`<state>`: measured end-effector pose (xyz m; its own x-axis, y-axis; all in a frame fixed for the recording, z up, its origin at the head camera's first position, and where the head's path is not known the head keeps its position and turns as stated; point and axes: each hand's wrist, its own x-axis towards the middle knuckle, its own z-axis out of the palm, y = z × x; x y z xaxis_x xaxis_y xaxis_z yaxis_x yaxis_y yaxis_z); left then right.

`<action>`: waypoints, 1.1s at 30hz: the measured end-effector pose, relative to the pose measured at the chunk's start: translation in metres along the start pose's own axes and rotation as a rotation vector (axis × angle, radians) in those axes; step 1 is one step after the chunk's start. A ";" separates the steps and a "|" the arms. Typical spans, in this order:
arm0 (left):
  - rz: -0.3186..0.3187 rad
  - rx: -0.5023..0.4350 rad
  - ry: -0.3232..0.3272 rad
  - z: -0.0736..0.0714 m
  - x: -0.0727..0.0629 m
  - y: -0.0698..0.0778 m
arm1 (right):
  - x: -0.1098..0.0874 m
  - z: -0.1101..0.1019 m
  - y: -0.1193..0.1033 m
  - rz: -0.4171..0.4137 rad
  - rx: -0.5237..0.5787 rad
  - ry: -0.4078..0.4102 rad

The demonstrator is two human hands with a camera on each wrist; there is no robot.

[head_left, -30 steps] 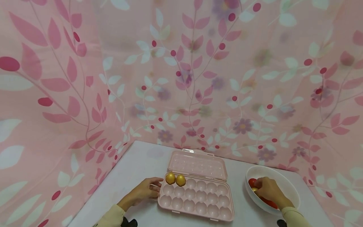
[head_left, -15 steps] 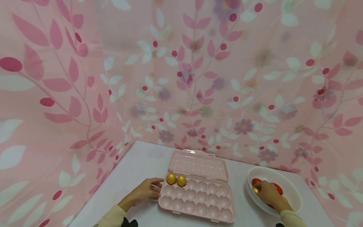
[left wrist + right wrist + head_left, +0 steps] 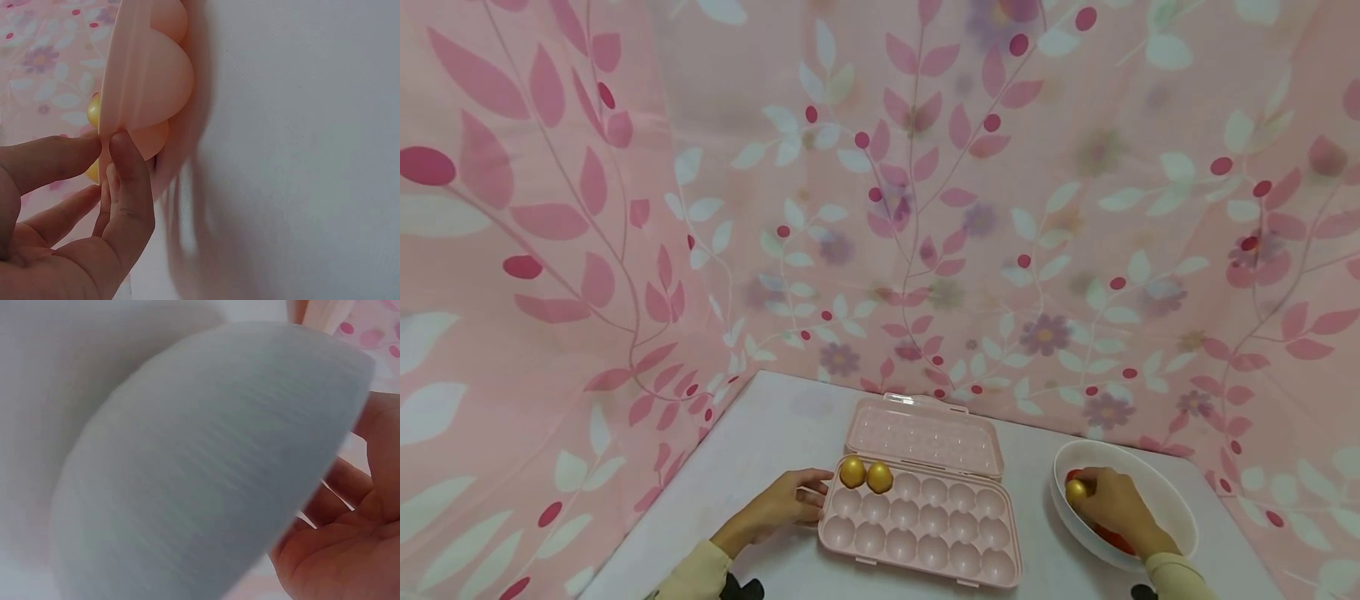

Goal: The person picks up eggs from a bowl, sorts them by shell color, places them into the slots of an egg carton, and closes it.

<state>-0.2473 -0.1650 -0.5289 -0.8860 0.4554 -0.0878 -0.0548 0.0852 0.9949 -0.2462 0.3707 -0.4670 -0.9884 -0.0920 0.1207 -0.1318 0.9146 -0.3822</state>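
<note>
A pink plastic egg box [image 3: 917, 517] lies with its lid folded back, and two gold eggs [image 3: 879, 477] sit side by side in its far row. My left hand [image 3: 784, 507] pinches the box's left rim between thumb and finger; the left wrist view shows the fingertips at this rim [image 3: 112, 94]. Over at the right, my right hand [image 3: 1111, 504] reaches into a white bowl [image 3: 1172, 508] and grips another gold egg [image 3: 1077, 490]. The right wrist view has the bowl's outer wall [image 3: 206, 469] hiding those fingertips.
Red eggs [image 3: 1116, 540] lie in the bowl, partly covered by the right hand. The transparent-looking pink lid [image 3: 925, 435] rests behind the box on the white table [image 3: 767, 425]. A floral curtain [image 3: 910, 208] closes off the back and sides.
My right hand has shifted about inside the bowl, and a gold egg now shows raised at its fingertips. The left hand and the egg box have stayed put.
</note>
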 end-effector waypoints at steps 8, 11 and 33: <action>-0.013 0.009 0.007 0.001 -0.002 0.003 | 0.006 -0.010 -0.021 -0.022 0.044 0.159; -0.013 0.008 0.003 0.000 -0.004 0.003 | 0.009 -0.011 -0.036 -0.059 0.071 0.246; -0.001 -0.005 0.007 0.002 -0.004 0.003 | 0.045 0.026 -0.137 -0.207 0.397 0.314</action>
<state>-0.2433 -0.1649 -0.5261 -0.8891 0.4491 -0.0889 -0.0585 0.0811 0.9950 -0.2745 0.2313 -0.4333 -0.8769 -0.0766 0.4746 -0.3995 0.6652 -0.6308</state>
